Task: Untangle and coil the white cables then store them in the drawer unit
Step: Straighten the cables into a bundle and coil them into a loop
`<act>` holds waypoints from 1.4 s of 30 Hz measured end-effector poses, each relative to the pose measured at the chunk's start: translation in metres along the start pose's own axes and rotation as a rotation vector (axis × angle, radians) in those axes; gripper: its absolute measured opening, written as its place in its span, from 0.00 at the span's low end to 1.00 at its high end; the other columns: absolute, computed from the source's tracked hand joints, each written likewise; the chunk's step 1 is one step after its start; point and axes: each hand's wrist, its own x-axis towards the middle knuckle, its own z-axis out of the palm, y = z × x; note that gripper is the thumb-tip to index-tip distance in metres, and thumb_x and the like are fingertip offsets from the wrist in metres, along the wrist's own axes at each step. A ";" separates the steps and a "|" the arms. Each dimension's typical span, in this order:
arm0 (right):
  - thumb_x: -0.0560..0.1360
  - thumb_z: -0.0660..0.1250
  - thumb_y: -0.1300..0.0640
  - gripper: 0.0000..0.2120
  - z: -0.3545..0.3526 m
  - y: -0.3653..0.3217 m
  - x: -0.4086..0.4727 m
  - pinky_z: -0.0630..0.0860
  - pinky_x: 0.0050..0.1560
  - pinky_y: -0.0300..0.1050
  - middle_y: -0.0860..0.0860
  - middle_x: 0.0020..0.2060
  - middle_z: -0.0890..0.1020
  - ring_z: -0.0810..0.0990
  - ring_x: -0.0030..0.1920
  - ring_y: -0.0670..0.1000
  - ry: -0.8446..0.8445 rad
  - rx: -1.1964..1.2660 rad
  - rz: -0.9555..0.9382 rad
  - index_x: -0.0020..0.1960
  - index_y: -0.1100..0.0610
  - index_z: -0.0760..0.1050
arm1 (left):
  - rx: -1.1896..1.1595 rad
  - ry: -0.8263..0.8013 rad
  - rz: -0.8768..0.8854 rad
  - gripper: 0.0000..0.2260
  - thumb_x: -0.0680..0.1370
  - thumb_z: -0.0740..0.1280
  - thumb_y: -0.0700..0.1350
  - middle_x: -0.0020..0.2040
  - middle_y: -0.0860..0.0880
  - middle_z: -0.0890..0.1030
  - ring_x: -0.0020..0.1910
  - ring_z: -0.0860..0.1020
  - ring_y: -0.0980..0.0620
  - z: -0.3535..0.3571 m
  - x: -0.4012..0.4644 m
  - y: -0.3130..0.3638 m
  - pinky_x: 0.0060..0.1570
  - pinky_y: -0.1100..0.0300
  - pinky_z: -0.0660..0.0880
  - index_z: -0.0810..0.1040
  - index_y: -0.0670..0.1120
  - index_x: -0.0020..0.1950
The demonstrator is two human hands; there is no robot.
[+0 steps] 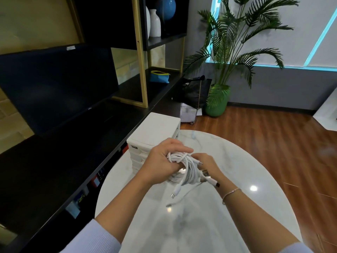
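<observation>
1. White cables [184,168] bunched between both hands above the table [237,161].
2. Left hand [165,159] fingers curl round the bundle; right hand [207,165] pinches its side.
3. Drawer unit [155,136] just beyond, left hand nearer (plugs dangle toward the person).

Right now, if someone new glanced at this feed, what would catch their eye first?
Most likely the tangled bundle of white cables at centre, held above the round marble table by both hands: the left hand has it in a full grip, the right hand holds its other side, and loose plug ends dangle below. Just behind stands the white drawer unit, its drawers apparently shut. At far right, a tall palm in a green pot.
</observation>
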 end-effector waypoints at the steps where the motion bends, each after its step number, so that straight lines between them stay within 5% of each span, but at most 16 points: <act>1: 0.77 0.61 0.66 0.10 0.003 0.001 0.000 0.73 0.36 0.29 0.47 0.38 0.75 0.73 0.36 0.45 -0.057 0.027 0.004 0.44 0.54 0.77 | -0.019 -0.003 -0.012 0.20 0.67 0.72 0.28 0.50 0.56 0.80 0.49 0.79 0.61 0.000 0.001 -0.001 0.51 0.66 0.76 0.82 0.55 0.45; 3: 0.78 0.57 0.67 0.12 0.009 0.001 -0.003 0.74 0.40 0.29 0.51 0.45 0.76 0.74 0.39 0.47 -0.103 -0.061 -0.053 0.56 0.61 0.77 | -0.069 -0.045 -0.091 0.16 0.68 0.72 0.29 0.47 0.54 0.83 0.47 0.81 0.58 0.001 0.001 0.000 0.49 0.63 0.78 0.83 0.51 0.42; 6: 0.75 0.66 0.60 0.13 0.012 0.005 -0.003 0.71 0.44 0.35 0.53 0.55 0.80 0.79 0.54 0.53 -0.110 -0.187 -0.093 0.59 0.60 0.77 | -0.029 0.012 -0.173 0.15 0.68 0.72 0.30 0.38 0.56 0.82 0.38 0.79 0.61 0.001 0.002 -0.005 0.41 0.66 0.77 0.81 0.51 0.39; 8: 0.71 0.71 0.56 0.14 0.006 0.009 -0.002 0.70 0.47 0.36 0.51 0.54 0.82 0.80 0.54 0.51 -0.038 -0.141 -0.110 0.56 0.56 0.79 | 0.107 0.076 -0.223 0.14 0.69 0.71 0.33 0.38 0.57 0.81 0.38 0.78 0.59 -0.003 0.006 -0.015 0.42 0.66 0.76 0.80 0.54 0.40; 12: 0.74 0.68 0.51 0.04 -0.021 -0.017 -0.015 0.74 0.46 0.37 0.44 0.42 0.81 0.78 0.45 0.45 0.186 0.376 -0.176 0.46 0.50 0.80 | 0.453 0.167 -0.326 0.09 0.71 0.69 0.42 0.36 0.56 0.79 0.35 0.74 0.56 -0.003 0.010 -0.037 0.34 0.67 0.67 0.80 0.55 0.46; 15: 0.70 0.73 0.52 0.03 -0.019 -0.038 -0.033 0.71 0.43 0.32 0.43 0.42 0.79 0.77 0.44 0.44 0.075 0.224 -0.312 0.39 0.45 0.80 | 0.513 0.230 -0.378 0.09 0.72 0.68 0.42 0.39 0.54 0.80 0.39 0.75 0.54 0.006 0.010 -0.044 0.37 0.67 0.67 0.80 0.54 0.49; 18: 0.68 0.75 0.52 0.04 -0.003 -0.031 -0.036 0.66 0.40 0.30 0.42 0.40 0.74 0.73 0.45 0.45 0.053 -0.047 -0.263 0.43 0.47 0.84 | 0.324 0.304 -0.476 0.08 0.71 0.69 0.41 0.40 0.54 0.80 0.41 0.78 0.54 0.012 0.013 -0.048 0.39 0.65 0.71 0.80 0.51 0.48; 24: 0.71 0.72 0.53 0.06 0.011 -0.023 -0.036 0.66 0.35 0.26 0.48 0.44 0.83 0.75 0.41 0.43 0.120 0.113 -0.102 0.47 0.52 0.84 | -0.293 0.280 -0.688 0.10 0.68 0.71 0.32 0.36 0.46 0.80 0.33 0.77 0.50 0.011 0.018 -0.043 0.35 0.60 0.74 0.79 0.43 0.47; 28: 0.74 0.66 0.53 0.10 0.019 -0.026 -0.039 0.66 0.33 0.37 0.46 0.27 0.73 0.71 0.34 0.46 0.121 -0.119 -0.097 0.37 0.52 0.81 | -0.677 0.167 -0.721 0.18 0.71 0.71 0.33 0.38 0.46 0.81 0.31 0.79 0.52 0.012 0.015 -0.040 0.32 0.60 0.77 0.74 0.46 0.57; 30: 0.75 0.65 0.53 0.11 0.019 -0.028 -0.039 0.67 0.34 0.40 0.47 0.27 0.70 0.70 0.33 0.47 0.113 -0.141 -0.107 0.37 0.54 0.81 | -0.728 0.116 -0.682 0.19 0.73 0.70 0.35 0.37 0.49 0.83 0.30 0.80 0.54 0.011 0.013 -0.042 0.32 0.63 0.77 0.74 0.52 0.59; 32: 0.74 0.66 0.55 0.09 0.015 -0.029 -0.039 0.67 0.38 0.39 0.47 0.29 0.71 0.70 0.36 0.47 0.087 -0.021 -0.094 0.40 0.56 0.83 | -0.690 0.041 -0.633 0.18 0.75 0.68 0.37 0.38 0.50 0.83 0.34 0.80 0.55 0.008 0.011 -0.045 0.37 0.64 0.77 0.75 0.54 0.60; 36: 0.72 0.66 0.60 0.14 0.006 -0.027 -0.041 0.67 0.38 0.40 0.48 0.27 0.76 0.71 0.33 0.47 -0.018 0.491 0.101 0.28 0.56 0.74 | -0.291 -0.103 -0.514 0.20 0.77 0.67 0.39 0.53 0.54 0.80 0.49 0.78 0.56 0.000 0.005 -0.052 0.47 0.70 0.75 0.73 0.56 0.66; 42: 0.74 0.68 0.52 0.13 -0.009 -0.027 -0.039 0.73 0.41 0.40 0.52 0.32 0.81 0.77 0.34 0.47 -0.042 0.376 0.077 0.34 0.58 0.78 | -0.054 -0.108 -0.351 0.21 0.76 0.68 0.38 0.56 0.56 0.79 0.51 0.77 0.62 0.001 0.004 -0.062 0.49 0.74 0.73 0.74 0.62 0.60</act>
